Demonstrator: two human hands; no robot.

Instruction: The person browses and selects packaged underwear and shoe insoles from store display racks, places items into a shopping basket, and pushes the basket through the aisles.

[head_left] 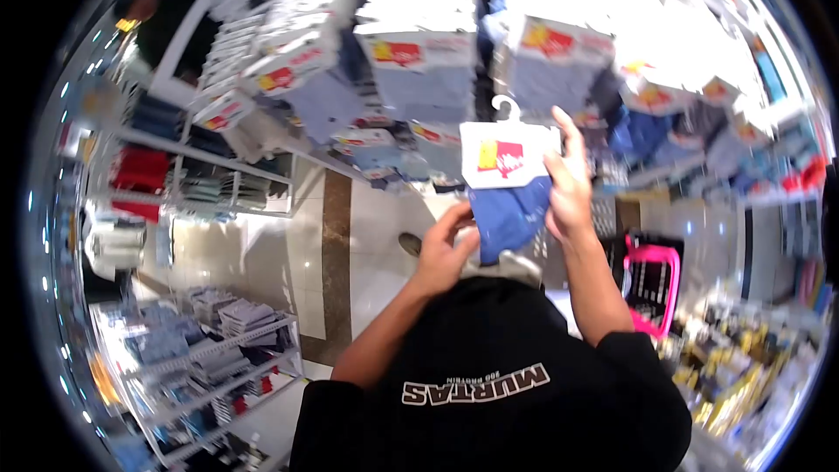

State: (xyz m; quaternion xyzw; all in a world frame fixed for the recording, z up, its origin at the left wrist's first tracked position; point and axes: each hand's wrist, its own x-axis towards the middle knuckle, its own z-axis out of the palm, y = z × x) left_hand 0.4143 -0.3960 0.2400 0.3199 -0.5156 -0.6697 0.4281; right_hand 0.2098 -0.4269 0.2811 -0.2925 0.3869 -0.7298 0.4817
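Note:
A blue folded garment (509, 218) hangs below a white header card (476, 166) with a red and yellow print and a white plastic hook at its top. The exact kind of garment is hard to make out. My right hand (570, 188) grips the right side of card and cloth, its index finger pointing up past the card's corner. On the lower left edge, my left hand (447, 252) has its thumb and fingers closed on the blue cloth. The pack is held up in front of my chest, slightly tilted.
Rows of similar carded packs (419, 79) hang on a white rack ahead. At right stands a black basket with a pink rim (671, 288), near a bin of small packaged goods (734, 367). White shelves with folded clothes (210, 358) are at lower left. Tiled floor (288, 253) lies between.

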